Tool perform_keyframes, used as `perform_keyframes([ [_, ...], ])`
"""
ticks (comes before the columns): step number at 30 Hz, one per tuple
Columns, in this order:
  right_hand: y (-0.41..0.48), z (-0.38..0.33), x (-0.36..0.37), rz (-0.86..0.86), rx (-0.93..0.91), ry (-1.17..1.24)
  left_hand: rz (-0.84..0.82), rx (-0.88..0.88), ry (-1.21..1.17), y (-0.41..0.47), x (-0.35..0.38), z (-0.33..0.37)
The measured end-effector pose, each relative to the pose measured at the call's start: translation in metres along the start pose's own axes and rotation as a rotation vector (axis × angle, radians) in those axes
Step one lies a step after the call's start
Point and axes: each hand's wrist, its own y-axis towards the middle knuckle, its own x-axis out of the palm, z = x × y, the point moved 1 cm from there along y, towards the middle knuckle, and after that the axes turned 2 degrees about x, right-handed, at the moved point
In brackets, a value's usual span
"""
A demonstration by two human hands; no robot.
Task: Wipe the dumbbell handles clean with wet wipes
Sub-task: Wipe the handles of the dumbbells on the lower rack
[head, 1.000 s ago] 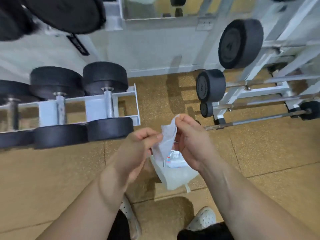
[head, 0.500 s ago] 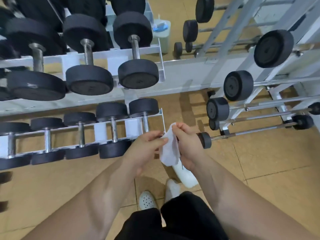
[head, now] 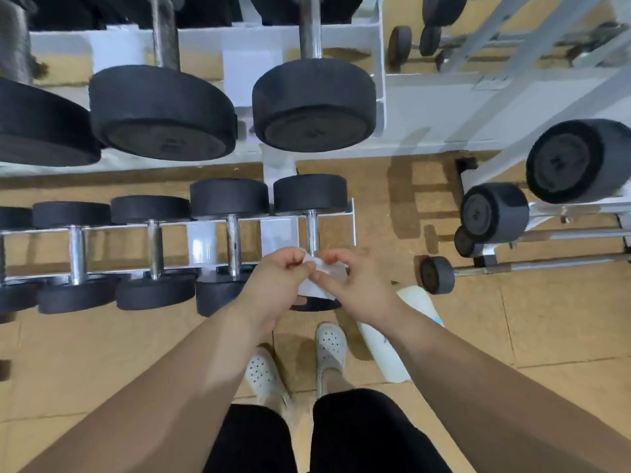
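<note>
Tan tiled gym floor [head: 563,319] runs under a white metal two-tier rack [head: 249,66] loaded with black round-headed dumbbells [head: 155,295] on chrome bars. At centre, my left hand [head: 275,285] has its fingers curled, thumb and fingertips pinching the left edge of a crumpled white wet wipe [head: 316,291]. My right hand [head: 358,291], likewise curled, pinches the wipe's right edge. The two hands nearly meet, with the wipe bunched between them. Both sit in front of the rightmost dumbbell on the lower tier, whose chrome handle [head: 312,233] shows just above my knuckles. Whether the wipe touches that handle cannot be determined. Beside my white perforated clogs [head: 329,346], a white soft pack [head: 380,349] lies on the floor, partly hidden by my right forearm. Further right, black-ended fixed barbells [head: 493,213] rest on a pale metal stand.
</note>
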Motion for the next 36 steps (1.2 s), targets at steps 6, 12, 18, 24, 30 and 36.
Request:
perform_keyframes([
  [6,0.039,0.049,0.051,-0.001,0.018,0.030,-0.005,-0.064,0.011,0.061,-0.010,-0.050],
  [12,0.079,0.095,0.052,0.191,0.010,0.113,0.292,0.055,0.216,0.105,0.001,-0.111],
  [18,0.146,0.143,0.049,0.173,-0.148,-0.075,0.387,0.419,0.557,0.147,0.040,-0.171],
  [24,0.190,0.145,0.071,0.157,-0.444,-0.306,0.498,0.558,0.584,0.156,0.045,-0.195],
  [30,0.206,0.172,0.082,-0.055,-0.599,-0.342,0.548,0.628,0.588,0.159,0.047,-0.200],
  [36,0.210,0.189,0.079,0.012,-0.573,-0.215,0.531,0.611,0.592,0.160,0.046,-0.200],
])
